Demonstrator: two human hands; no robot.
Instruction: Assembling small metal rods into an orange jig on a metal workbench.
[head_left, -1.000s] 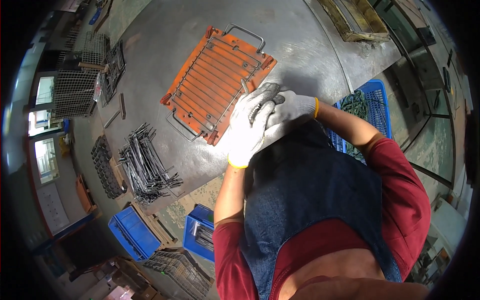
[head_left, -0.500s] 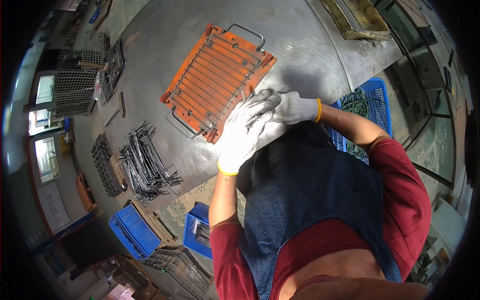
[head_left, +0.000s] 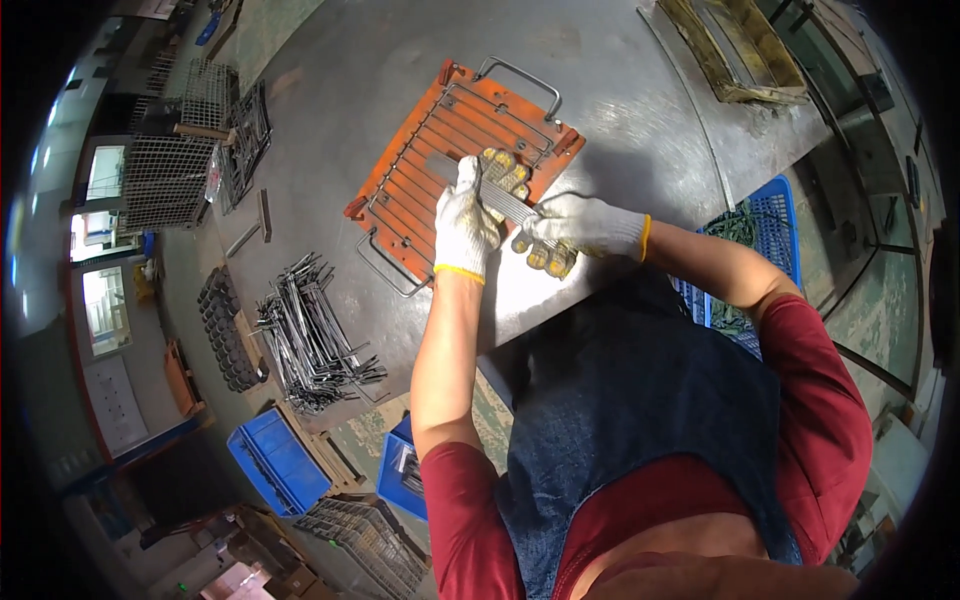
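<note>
An orange metal jig [head_left: 420, 170] with grey handles lies on the grey steel table [head_left: 330, 90], with thin wire rods laid across it. Both my hands wear white knit gloves. My left hand [head_left: 462, 222] is over the jig's near edge, its fingers closed round a bundle of short grey wire rods [head_left: 505, 200]. My right hand [head_left: 570, 232] grips the same bundle at its near end, just right of the jig.
A heap of bent wire parts [head_left: 310, 335] lies at the table's left edge, beside stacked wire grids [head_left: 225, 120]. Blue crates stand on the floor at lower left [head_left: 275, 460] and at right [head_left: 765, 225]. A wooden tray [head_left: 735, 50] sits at the far right.
Both hands have moved up from the table's near edge onto the jig. The left hand now reaches further over the orange frame, holding the rod bundle with the right.
</note>
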